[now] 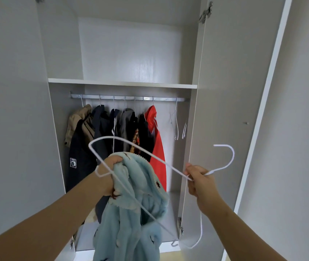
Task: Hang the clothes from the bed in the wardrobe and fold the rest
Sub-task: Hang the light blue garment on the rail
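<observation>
Before the wardrobe (123,83), left hand (110,172) grips blue fleece (136,213), seemingly inside the hanger (168,165) that right hand (198,179) pinches.

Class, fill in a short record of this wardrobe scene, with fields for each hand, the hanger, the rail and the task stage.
left hand: grips a bunched part of the light blue fleece garment
right hand: pinches the white wire hanger just below its hook
hanger position: off the rail, held in front of the open wardrobe, its long bar crossing the garment
rail: row of hung clothes ending in a red jacket; empty hangers at the right end
task stage: blue garment not yet hung
</observation>
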Demonstrator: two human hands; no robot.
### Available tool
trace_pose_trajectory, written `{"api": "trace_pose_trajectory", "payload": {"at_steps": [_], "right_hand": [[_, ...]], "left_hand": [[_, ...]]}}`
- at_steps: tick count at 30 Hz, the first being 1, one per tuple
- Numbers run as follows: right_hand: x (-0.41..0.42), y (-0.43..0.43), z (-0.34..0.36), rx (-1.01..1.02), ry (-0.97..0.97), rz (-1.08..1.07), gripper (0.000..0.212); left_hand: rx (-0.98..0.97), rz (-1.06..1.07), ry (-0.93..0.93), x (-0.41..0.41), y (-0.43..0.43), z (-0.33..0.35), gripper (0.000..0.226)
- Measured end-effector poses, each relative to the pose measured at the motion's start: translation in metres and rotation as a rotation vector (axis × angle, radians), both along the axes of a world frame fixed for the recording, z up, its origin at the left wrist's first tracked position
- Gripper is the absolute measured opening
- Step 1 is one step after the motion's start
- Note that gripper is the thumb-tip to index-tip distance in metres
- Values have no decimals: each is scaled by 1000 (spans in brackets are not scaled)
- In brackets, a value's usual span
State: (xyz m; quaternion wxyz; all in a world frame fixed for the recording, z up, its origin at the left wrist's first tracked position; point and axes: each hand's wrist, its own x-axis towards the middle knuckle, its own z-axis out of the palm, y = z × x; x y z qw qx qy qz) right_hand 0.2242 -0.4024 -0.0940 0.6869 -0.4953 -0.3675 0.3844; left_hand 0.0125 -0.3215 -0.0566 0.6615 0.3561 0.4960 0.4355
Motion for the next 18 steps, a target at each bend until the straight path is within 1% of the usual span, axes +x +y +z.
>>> {"api": "trace_pose_trajectory", "payload": {"at_steps": [3,6,8,10,11,14,16,18], "right_hand": [[10,-4,3,-106,-64,-153,46],[17,-9,2,-152,-118,-229,43],[18,-13,2,-178,-187,-261,42],[17,-16,2,-207,-257,-282,39],[17,-17,2,-216,-286,-292,39],[21,-20,3,-227,-350,-321,43],[23,-22,3,-240,-401,-308,44],[22,-24,2,-252,-446,-265,42]], "left_hand": [[39,19,22,-13,6,2,28],[31,49,25,-22,11,8,28],[109,78,86,-23,18,12,27],[241,118,227,-24,20,12,36],[315,128,313,-24,20,10,37],[501,131,600,-25,19,3,19],[592,110,758,-26,17,-2,18],[642,77,856,-25,16,-6,20]]}}
